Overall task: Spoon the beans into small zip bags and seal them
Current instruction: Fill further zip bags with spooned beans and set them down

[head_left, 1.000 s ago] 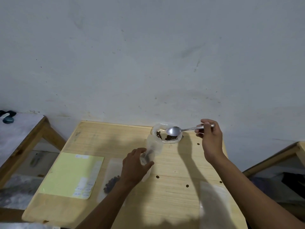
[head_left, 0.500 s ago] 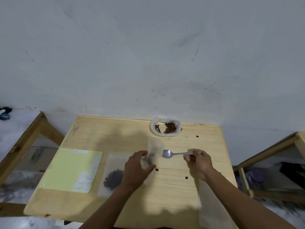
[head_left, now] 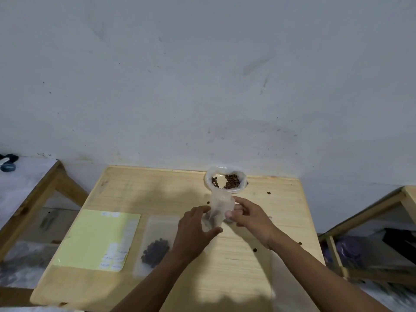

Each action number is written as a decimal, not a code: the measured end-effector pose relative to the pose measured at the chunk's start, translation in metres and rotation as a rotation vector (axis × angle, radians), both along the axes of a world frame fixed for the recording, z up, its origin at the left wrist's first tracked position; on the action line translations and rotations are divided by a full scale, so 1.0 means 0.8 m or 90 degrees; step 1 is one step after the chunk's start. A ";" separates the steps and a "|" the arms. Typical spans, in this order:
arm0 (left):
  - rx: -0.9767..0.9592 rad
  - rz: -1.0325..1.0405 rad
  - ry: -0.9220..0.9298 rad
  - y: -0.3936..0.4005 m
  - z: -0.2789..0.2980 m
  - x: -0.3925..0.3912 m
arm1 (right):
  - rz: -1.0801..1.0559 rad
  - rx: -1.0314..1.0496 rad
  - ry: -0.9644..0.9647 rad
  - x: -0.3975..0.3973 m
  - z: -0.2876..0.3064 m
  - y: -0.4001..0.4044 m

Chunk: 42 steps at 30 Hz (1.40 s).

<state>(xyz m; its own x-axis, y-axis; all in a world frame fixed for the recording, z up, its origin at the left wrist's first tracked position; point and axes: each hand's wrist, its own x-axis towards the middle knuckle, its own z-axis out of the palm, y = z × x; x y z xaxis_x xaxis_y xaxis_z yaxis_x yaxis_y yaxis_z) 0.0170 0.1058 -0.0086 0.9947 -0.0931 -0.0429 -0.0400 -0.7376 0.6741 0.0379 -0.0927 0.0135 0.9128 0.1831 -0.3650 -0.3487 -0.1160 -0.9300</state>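
Between our two hands stands the small zip bag [head_left: 219, 204], clear plastic, held upright above the wooden table [head_left: 157, 190] with its mouth uppermost. Our left hand [head_left: 193, 230] curls round the bag's lower part from the left, thumb across the near side and fingers behind it. Our right hand [head_left: 249, 219] meets the bag from the right and pinches its edge between thumb and fingertips. Something dark shows through the plastic at the bottom of the bag, though blur keeps us from counting any beans there.

Just beyond the bag, away from us, sits the open supply bag [head_left: 226, 180], its rim rolled back, with brown beans [head_left: 230, 181] heaped inside. Near our left wrist, on the table, lies a filled bag [head_left: 157, 242] laid flat, a dark cluster of beans at its lower end. Further left again lies a pale yellow-green sheet [head_left: 94, 239] with small white labels near its closer corner. By our right forearm another clear bag [head_left: 281, 280] lies flat; we cannot tell whether it holds anything. A few stray beans [head_left: 268, 192] dot the table to the right of the grip.
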 end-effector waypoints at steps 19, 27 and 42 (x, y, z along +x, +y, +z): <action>-0.250 0.100 0.026 0.020 0.033 0.035 | -0.109 0.015 -0.079 0.030 0.042 -0.005; -0.315 0.069 -0.016 0.020 0.066 0.052 | 0.007 -0.030 -0.109 0.031 0.051 -0.012; -0.196 -0.018 -0.154 0.005 0.081 0.044 | 0.169 -0.469 -0.450 0.033 0.066 0.016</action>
